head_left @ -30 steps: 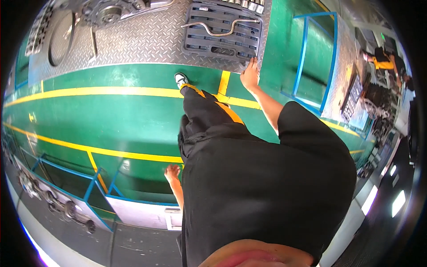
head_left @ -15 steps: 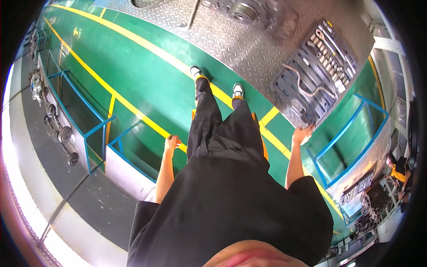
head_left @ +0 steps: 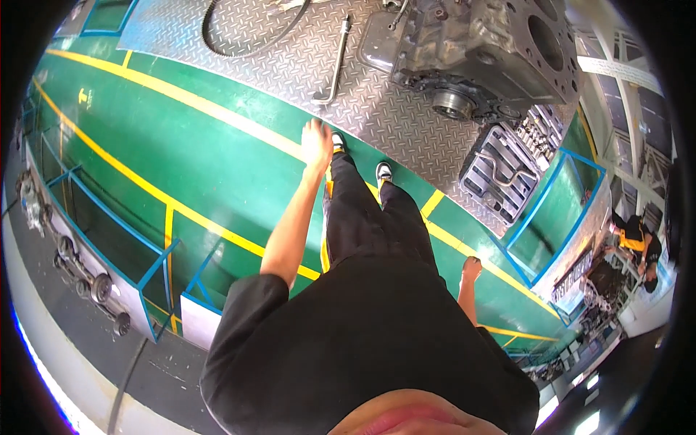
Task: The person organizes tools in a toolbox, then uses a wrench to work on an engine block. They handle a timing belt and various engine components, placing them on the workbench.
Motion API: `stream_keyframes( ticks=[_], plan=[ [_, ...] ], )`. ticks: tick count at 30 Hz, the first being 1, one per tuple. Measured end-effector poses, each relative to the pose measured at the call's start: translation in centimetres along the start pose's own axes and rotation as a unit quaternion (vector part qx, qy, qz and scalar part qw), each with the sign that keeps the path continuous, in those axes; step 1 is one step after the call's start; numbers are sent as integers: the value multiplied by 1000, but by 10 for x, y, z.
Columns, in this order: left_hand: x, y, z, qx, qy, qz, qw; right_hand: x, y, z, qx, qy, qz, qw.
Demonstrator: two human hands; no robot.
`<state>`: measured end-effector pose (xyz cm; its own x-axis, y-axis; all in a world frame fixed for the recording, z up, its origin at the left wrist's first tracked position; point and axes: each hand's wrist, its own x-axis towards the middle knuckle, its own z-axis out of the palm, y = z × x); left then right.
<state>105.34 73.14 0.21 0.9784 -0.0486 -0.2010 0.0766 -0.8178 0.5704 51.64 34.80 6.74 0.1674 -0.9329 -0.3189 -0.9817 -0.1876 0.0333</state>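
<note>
My left hand (head_left: 317, 145) is stretched forward over the green floor, just short of the table's near edge, with fingers extended and nothing in them. Past its fingertips, on the diamond-plate metal tabletop (head_left: 254, 76), lies a long L-shaped wrench (head_left: 339, 61), its bent end by the edge. My right hand (head_left: 471, 270) hangs low at my right side, away from the table; its fingers look curled, with nothing seen in them. A large grey engine block (head_left: 478, 61) stands on the table. In front of its right end is an open tool case (head_left: 502, 174) with a bent bar and sockets.
A black toothed belt (head_left: 250, 54) lies at the table's far left. Blue-framed barriers (head_left: 554, 210) stand right of the table and at left (head_left: 109, 210). Metal vehicle parts (head_left: 83, 279) sit beyond the left barrier. A person (head_left: 638, 243) is at far right.
My left hand has swung forward from my side toward the table edge. My right hand has left the table corner by the tool case and dropped back. More of the tabletop and engine block shows.
</note>
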Motion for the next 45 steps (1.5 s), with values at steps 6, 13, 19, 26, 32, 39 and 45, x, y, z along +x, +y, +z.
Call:
stream_keyframes(
  ticks=[6,13,19,26,32,39,45],
  plan=[
    [142,13,80,155,-68,119,978,-95,-70,-44,80,53,40,995],
    [196,-11,135,76,-132,-8,988,-163,-104,-43,403,1,83,911],
    [172,39,113,128,-83,-31,988,-170,-96,-19,512,104,170,835],
    [183,56,66,28,-33,-116,992,-172,-103,-29,498,75,128,855],
    [178,36,51,-78,7,-98,992,-189,-116,-28,496,79,149,852],
    [139,15,6,-371,-28,-90,924,-181,-194,-64,540,16,79,837],
    [58,42,-87,-231,20,101,968,-154,-323,-118,569,-143,-124,801]
  ],
)
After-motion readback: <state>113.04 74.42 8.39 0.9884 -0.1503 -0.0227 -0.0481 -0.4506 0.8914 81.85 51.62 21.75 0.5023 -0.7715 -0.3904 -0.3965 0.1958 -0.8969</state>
